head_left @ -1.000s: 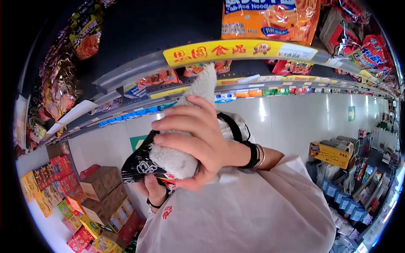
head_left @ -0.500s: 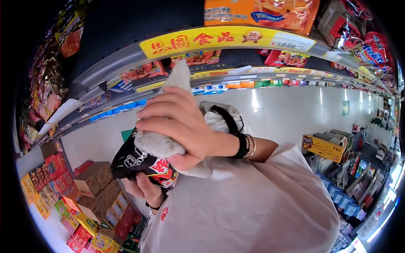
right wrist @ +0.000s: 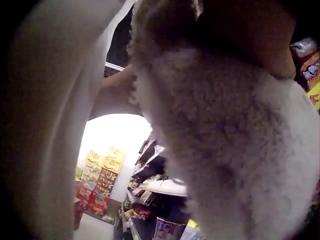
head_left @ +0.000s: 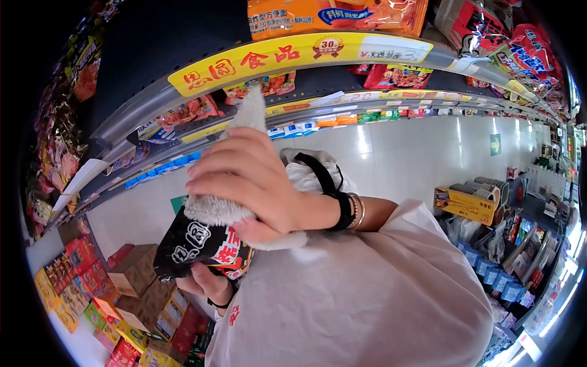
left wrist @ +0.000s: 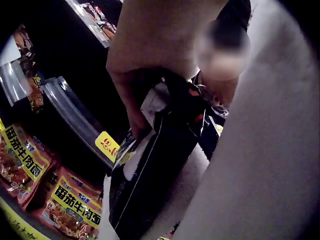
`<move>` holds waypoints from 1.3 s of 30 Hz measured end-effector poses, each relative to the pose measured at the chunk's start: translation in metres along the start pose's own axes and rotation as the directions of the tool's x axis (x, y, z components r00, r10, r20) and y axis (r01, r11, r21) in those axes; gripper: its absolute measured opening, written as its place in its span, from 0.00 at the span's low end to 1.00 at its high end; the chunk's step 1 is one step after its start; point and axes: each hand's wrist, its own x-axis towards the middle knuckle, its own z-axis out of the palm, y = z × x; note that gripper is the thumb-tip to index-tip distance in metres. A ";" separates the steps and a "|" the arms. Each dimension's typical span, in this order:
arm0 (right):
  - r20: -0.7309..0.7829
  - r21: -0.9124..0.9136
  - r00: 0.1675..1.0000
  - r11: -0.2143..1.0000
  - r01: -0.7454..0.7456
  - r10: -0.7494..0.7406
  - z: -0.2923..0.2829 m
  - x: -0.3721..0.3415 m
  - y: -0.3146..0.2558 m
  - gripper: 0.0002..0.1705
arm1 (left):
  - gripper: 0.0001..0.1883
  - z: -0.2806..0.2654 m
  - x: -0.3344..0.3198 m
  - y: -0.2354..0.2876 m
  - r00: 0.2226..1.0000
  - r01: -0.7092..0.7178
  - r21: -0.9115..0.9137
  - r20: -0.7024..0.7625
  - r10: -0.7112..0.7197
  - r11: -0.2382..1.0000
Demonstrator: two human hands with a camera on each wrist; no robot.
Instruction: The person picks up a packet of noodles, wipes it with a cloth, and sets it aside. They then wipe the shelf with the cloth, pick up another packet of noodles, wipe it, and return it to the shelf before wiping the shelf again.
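Note:
My right hand [head_left: 260, 180] holds a grey fluffy cloth [head_left: 217, 210] with its fingers spread over it, a pointed end standing up toward the shelf. Just below, my left hand [head_left: 211, 284] grips a black noodle packet [head_left: 189, 241] with white lettering and a red and yellow patch, thumb on the near side. The cloth lies against the packet's upper part and covers some of it. In the left wrist view the fingers [left wrist: 136, 117] curl over the packet's [left wrist: 160, 165] end. The hanging cloth [right wrist: 220, 120] fills much of the right wrist view.
A shelf edge with a yellow label [head_left: 263, 61] runs just ahead, with an orange noodle packet [head_left: 342, 18] above it. Red noodle packets [left wrist: 75, 205] lie on a lower shelf. Stacked cartons [head_left: 137, 275] stand at left, a yellow box [head_left: 465, 206] at right.
Both hands, with packet and cloth, have shifted left and the packet has tilted, showing more of its lettering. The cloth has slid along it. The shelf has moved left and up in view.

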 end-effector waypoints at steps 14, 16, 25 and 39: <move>0.010 -0.169 0.997 0.983 -0.070 0.073 -0.002 -0.002 0.009 0.28 | 0.21 0.002 0.005 0.000 0.992 -0.110 0.083 0.072 0.104 0.990; 0.036 -0.180 0.996 0.981 -0.074 0.082 0.002 0.005 0.007 0.27 | 0.21 -0.006 -0.001 -0.017 0.993 -0.106 0.044 -0.044 0.108 0.993; 0.381 -0.260 0.876 0.875 0.409 -0.296 0.041 -0.003 -0.037 0.27 | 0.25 -0.027 -0.017 -0.028 0.955 -0.291 0.866 0.235 0.183 0.407; 0.135 -0.019 0.972 0.982 -0.189 0.190 0.013 0.020 0.019 0.25 | 0.22 0.004 0.036 0.014 0.996 -0.006 -0.264 -0.088 -0.018 0.965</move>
